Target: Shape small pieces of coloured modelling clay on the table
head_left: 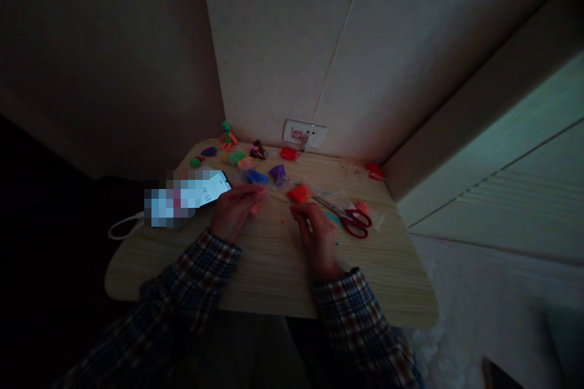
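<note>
My left hand [232,213] is closed, its fingertips pressed together around a soft lump of pink clay [254,209], slightly blurred. Over the middle of the table, my right hand [314,234] makes a pinch, and whatever lies between its fingertips is hidden or too small to name. Just beyond that hand lies an orange-red lump of clay [298,193]. Scissors with red handles [358,223] rest to its right, partly over a flat turquoise piece [332,217]. Blue clay [256,177] and purple clay [278,175] sit past my left fingertips.
A lit phone [214,188] with a white cable [121,236] stands left on the wooden table [264,279]. Along the back are a green-and-orange figure [227,137], a brown figure [258,150] and red clay packets [289,154]. Behind is a wall socket [305,134].
</note>
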{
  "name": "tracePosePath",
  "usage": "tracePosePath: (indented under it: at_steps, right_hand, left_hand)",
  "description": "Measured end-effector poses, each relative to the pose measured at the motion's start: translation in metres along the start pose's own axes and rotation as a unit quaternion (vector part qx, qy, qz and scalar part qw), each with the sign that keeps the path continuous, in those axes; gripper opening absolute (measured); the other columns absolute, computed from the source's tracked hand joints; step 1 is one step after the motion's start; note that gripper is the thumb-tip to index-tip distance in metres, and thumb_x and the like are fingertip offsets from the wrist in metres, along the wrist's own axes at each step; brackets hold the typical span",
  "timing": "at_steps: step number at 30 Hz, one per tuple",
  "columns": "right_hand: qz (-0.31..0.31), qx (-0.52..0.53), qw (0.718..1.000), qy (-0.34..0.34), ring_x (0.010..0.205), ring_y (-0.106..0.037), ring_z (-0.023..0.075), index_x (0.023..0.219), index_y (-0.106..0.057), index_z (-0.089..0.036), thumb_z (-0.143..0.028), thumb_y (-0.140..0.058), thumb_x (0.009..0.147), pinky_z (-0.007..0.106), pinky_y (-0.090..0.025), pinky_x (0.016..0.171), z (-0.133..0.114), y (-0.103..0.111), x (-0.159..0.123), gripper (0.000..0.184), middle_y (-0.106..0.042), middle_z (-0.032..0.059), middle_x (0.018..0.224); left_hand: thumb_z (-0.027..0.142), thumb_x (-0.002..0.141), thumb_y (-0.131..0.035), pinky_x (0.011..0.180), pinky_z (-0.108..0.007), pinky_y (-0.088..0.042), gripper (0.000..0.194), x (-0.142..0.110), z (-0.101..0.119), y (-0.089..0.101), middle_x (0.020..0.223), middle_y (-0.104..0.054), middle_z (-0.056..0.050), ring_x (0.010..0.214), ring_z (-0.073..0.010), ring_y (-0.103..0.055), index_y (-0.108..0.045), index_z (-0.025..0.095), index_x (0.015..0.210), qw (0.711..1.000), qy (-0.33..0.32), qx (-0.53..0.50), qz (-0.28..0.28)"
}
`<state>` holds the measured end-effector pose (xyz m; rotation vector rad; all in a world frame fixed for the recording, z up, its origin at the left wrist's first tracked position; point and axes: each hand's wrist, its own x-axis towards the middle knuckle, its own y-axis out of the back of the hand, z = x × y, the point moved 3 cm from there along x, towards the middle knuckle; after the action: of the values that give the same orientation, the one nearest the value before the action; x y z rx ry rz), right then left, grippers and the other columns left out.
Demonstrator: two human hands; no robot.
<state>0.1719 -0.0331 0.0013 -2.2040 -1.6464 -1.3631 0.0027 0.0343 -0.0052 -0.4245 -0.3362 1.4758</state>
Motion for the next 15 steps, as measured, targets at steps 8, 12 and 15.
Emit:
tracePosePath:
  at_steps: [8,12,15]
  right_hand:
    - [0.015,0.009,1.0,-0.015,0.067,-0.064,0.0139,0.088,-0.062,-0.021,-0.019,-0.05,0.09,0.026,-0.052,0.062,0.002,0.0009,-0.0021,0.012,-0.067,0.0001,0.074]
    - [0.027,-0.008,0.999,-0.03,0.068,-0.064,0.0146,0.085,-0.06,-0.02,-0.019,-0.052,0.088,0.026,-0.051,0.062,0.0016,0.0008,-0.0009,0.008,-0.066,0.0009,0.074]
    - [0.006,0.012,0.999,-0.033,0.071,-0.066,0.0134,0.092,-0.06,-0.02,-0.016,-0.043,0.092,0.025,-0.052,0.065,0.0013,-0.0005,-0.0005,0.018,-0.068,0.0011,0.078]
  left_hand:
    - [0.027,0.058,-0.082,0.05,-0.017,-0.044,0.023,-0.002,-0.001,-0.0014,0.068,-0.066,-0.001,0.058,-0.0082,-0.056,-0.07,0.013,0.073,0.999,0.011,-0.019,-0.042]
    - [0.033,0.059,-0.083,0.047,-0.016,-0.041,0.029,-0.0012,-0.0004,-0.0012,0.059,-0.057,0.003,0.052,-0.0068,-0.051,-0.063,0.014,0.066,0.998,-0.002,-0.025,-0.061]
    - [0.04,0.06,-0.082,0.046,-0.017,-0.041,0.037,-0.0007,0.001,-0.003,0.055,-0.05,0.005,0.049,-0.0064,-0.047,-0.055,0.014,0.059,0.996,-0.01,-0.026,-0.084]
